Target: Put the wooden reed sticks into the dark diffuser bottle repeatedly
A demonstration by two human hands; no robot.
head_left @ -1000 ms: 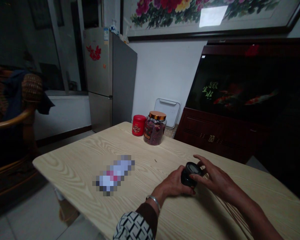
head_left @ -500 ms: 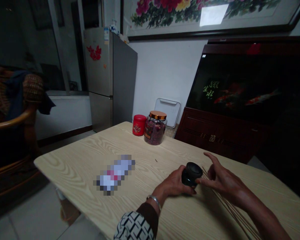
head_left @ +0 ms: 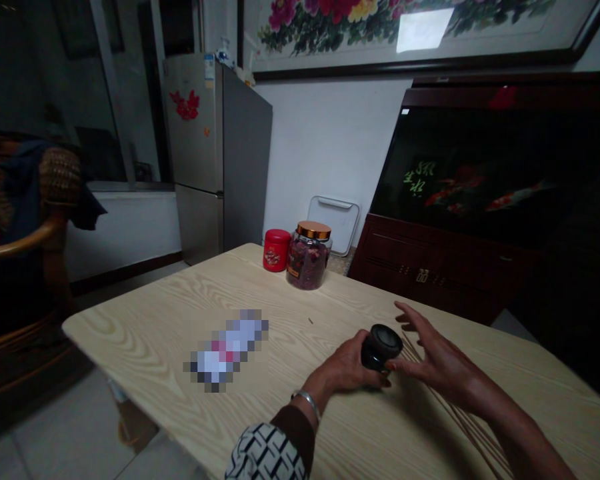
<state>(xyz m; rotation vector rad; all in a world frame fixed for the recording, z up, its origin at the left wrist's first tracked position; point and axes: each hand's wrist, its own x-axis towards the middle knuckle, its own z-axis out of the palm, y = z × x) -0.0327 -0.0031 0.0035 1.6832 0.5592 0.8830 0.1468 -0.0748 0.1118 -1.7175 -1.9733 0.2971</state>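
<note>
My left hand point(head_left: 350, 365) is wrapped round a small dark glossy jar point(head_left: 381, 347) with a wide round black top, tilted a little over the table. Close to its right side is my right hand point(head_left: 425, 350), fingers raised and apart, the thumb at or nearly touching the jar's lower edge; I cannot tell whether it touches. Several thin light-brown sticks point(head_left: 460, 419) run from behind the jar, partly under my right hand and forearm, to the lower right.
On the wood-grain table point(head_left: 170, 300) stand a red canister point(head_left: 277, 251) and a glass jar of dried flowers point(head_left: 309, 261) with a copper-coloured lid. A blurred-out flat object point(head_left: 227, 350) lies at left. A tiny dark sliver point(head_left: 311, 321) lies mid-table.
My right hand's fingers have spread and shifted slightly left over the jar. My left hand still holds the jar. The whole view has moved a little.
</note>
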